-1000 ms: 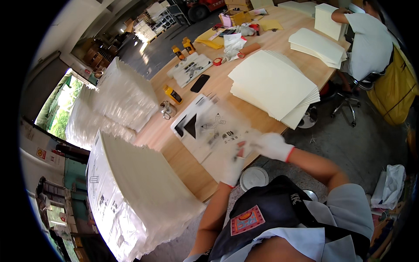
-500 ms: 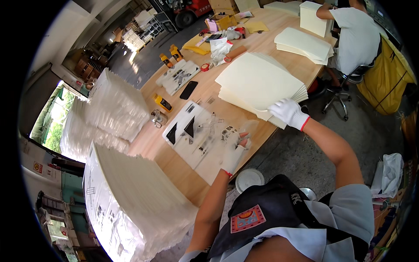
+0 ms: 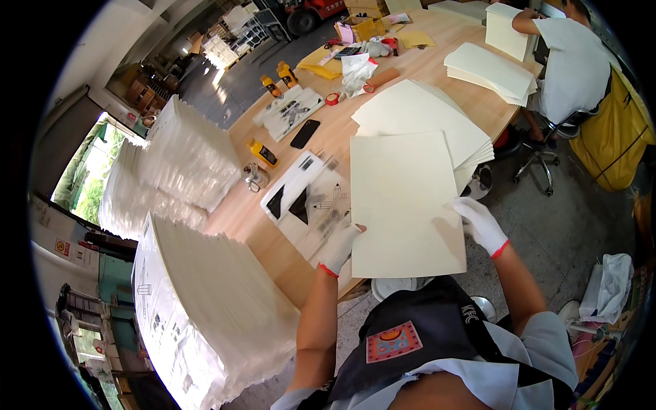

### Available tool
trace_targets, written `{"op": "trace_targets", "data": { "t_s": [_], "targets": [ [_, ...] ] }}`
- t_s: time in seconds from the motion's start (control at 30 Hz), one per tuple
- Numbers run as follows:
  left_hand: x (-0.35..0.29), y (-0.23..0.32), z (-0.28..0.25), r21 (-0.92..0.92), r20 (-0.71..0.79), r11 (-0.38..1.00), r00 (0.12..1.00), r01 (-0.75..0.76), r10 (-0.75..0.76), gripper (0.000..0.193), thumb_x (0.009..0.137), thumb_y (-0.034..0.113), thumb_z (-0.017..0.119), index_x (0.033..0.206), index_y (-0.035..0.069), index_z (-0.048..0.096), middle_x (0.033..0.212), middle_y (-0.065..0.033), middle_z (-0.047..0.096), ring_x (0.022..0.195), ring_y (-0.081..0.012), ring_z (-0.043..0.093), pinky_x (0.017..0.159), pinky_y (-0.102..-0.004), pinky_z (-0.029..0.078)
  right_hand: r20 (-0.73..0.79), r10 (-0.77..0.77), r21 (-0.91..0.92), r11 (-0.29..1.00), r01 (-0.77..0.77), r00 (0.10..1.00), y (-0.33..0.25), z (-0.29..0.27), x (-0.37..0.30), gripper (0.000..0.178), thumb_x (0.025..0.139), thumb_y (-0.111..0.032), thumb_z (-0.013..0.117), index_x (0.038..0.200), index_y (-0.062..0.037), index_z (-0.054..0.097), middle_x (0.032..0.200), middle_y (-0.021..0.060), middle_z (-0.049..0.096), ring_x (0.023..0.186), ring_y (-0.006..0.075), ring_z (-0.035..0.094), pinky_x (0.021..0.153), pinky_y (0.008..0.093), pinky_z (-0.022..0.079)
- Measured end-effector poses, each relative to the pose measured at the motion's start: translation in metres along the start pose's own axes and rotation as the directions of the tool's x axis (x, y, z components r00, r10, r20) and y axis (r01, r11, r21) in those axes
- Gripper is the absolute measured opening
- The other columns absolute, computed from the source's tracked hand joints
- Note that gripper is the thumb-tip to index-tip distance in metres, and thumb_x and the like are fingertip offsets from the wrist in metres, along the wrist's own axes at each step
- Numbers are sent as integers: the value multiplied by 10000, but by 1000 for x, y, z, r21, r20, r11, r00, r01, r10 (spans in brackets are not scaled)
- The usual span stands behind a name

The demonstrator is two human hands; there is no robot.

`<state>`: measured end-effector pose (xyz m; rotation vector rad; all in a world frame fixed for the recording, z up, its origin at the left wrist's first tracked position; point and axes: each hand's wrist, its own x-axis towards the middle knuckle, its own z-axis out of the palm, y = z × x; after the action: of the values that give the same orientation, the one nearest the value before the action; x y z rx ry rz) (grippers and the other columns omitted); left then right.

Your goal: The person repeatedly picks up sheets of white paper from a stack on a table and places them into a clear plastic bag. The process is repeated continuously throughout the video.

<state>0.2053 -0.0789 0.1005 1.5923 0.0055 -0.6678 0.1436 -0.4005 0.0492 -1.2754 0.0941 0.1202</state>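
Right of the frame's centre, a cream sheet (image 3: 406,205) is pinched by the fingers of the right hand (image 3: 482,224); the left hand's (image 3: 340,246) grip, over a plastic bag (image 3: 298,206), is unclear. Likely light and bendable, the sheet suits holding by both side edges.

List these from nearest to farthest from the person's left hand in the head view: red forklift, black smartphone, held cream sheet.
From the left hand:
1. Held cream sheet: at the fingertips, on the hand's right.
2. Black smartphone: ahead and slightly left, on the wooden table.
3. Red forklift: in the background, beyond the table.
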Motion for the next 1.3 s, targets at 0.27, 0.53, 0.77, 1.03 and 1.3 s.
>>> {"op": "trace_targets", "data": {
  "t_s": [0.27, 0.53, 0.77, 1.03, 1.3],
  "targets": [
    [-29, 10, 112, 781, 123, 597, 982, -184, 143, 765, 840, 239, 602, 1462, 48, 200, 1378, -234, 386, 1151, -233, 529, 962, -354, 405, -31, -100, -535, 842, 68, 995, -8, 73, -5, 492, 868, -408, 593, 1173, -22, 582, 1059, 160, 645, 1008, 238, 608, 863, 323, 452],
    [-34, 35, -29, -410, -279, 763, 865, -500, 417, 532, 940, 226, 470, 1433, 81, 331, 1298, -82, 509, 1010, -151, 569, 827, -271, 478, 527, -210, -833, 65, 550, 823, -90, 72, -40, 255, 800, -307, 623, 867, -64, 664, 820, 112, 658, 738, 281, 653, 625, 382, 517],
    [-80, 42, -8, 194, -120, 909, 911, -368, 395, 506, 944, 202, 458, 1394, 1, 345, 1217, -127, 544, 1059, -196, 563, 873, -314, 463, 695, 18, -687, -279, 672, 718, -71, 89, -6, 193, 746, -299, 626, 698, -113, 614, 716, 39, 612, 646, 232, 625, 557, 376, 501],
    [-74, -37, 64, 569, 10, 486, 597, -663, 802, 470, 766, 1, 544, 1223, 110, 531, 802, -120, 610, 675, -275, 610, 613, -336, 496, 611, 130, -762, 363, 535, 781, 2, 112, 67, 335, 841, -356, 538, 921, -47, 643, 862, 132, 656, 866, 313, 632, 759, 429, 484],
    [-24, -38, 47, 620, -168, 547, 586, -562, 793, 308, 876, 20, 526, 1176, 86, 554, 915, -142, 625, 741, -159, 625, 529, -349, 492, 631, -248, -753, 33, 657, 735, 55, 159, 41, 340, 756, -347, 650, 980, -92, 652, 975, 102, 646, 962, 281, 593, 897, 408, 430]
  ]
}}
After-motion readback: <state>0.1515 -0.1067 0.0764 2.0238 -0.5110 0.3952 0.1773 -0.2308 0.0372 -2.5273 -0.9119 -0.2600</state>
